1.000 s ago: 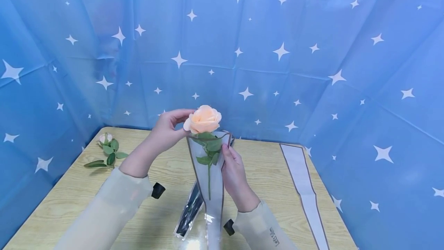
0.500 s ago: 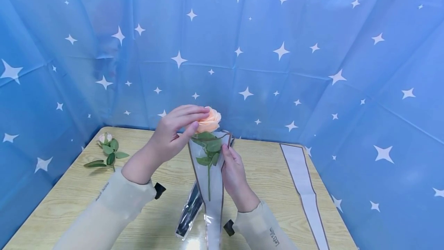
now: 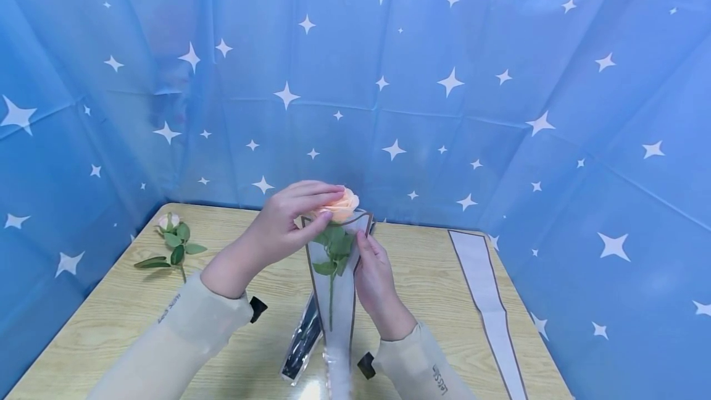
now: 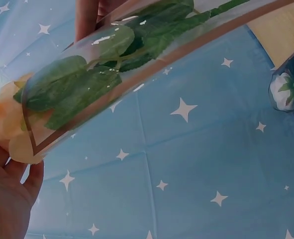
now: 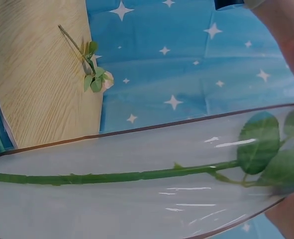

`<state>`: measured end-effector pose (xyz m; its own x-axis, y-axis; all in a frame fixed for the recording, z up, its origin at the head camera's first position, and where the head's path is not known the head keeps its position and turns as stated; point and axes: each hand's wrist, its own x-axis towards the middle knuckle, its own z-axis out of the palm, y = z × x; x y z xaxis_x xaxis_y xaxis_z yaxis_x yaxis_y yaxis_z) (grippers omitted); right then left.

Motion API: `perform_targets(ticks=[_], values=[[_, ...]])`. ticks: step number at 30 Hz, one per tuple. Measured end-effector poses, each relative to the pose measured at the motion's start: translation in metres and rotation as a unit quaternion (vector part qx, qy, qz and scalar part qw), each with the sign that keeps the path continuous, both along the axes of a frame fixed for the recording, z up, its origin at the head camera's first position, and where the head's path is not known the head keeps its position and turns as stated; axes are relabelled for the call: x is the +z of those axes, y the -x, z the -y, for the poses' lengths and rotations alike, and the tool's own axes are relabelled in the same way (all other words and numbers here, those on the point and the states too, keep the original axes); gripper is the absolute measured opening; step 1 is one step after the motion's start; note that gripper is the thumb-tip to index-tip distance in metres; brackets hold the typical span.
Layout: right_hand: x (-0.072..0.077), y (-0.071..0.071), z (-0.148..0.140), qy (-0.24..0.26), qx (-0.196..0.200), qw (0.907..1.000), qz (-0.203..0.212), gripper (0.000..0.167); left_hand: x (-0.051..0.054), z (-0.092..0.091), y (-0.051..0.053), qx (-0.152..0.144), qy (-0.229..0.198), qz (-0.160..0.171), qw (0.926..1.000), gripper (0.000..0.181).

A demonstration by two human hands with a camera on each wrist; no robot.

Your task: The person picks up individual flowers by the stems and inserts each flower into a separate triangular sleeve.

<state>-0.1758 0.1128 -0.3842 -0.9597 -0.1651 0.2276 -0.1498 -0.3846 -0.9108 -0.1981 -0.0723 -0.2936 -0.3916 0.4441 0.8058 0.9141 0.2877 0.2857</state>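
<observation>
A peach rose (image 3: 345, 204) stands in a clear-fronted, white-backed flower sleeve (image 3: 343, 316) with a brown border. Its bloom is at the sleeve's mouth; the leaves (image 3: 333, 249) and green stem (image 5: 107, 177) show through the film. My left hand (image 3: 286, 224) holds the bloom between thumb and fingers, covering part of it. In the left wrist view, fingers touch the peach petals (image 4: 10, 119) from below. My right hand (image 3: 378, 279) pinches the sleeve's right edge below the mouth, thumb in front; its other fingers are mostly hidden behind.
On the wooden table (image 3: 411, 301), a pale pink rose (image 3: 169, 222) with green leaves lies at the left. A second brown-edged white sleeve (image 3: 489, 301) lies at the right. Beneath the held sleeve is a dark, shiny wrapped strip (image 3: 302, 344). A blue star-printed curtain (image 3: 355, 79) surrounds the table.
My left hand has shifted from the bloom's left side to over it and then downward. The rose has sunk deeper into the sleeve. My right hand has stayed almost in place.
</observation>
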Motion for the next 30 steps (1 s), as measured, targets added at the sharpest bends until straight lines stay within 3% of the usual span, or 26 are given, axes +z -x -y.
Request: perform_targets(ticks=[11,20,30], values=[[0.002,0.000,0.001,-0.003,-0.001,1.0000,-0.002,0.053,-0.006,-0.007,-0.002,0.008,0.033,-0.013,0.9993,0.028],[0.005,-0.001,0.000,-0.012,0.011,0.9998,0.013,0.056,-0.009,-0.009,-0.002,0.020,0.050,-0.022,0.9983,0.027],[0.007,0.000,-0.001,0.010,0.009,0.9999,0.000,0.054,-0.011,-0.010,-0.002,0.022,0.062,-0.044,0.9969,0.028]])
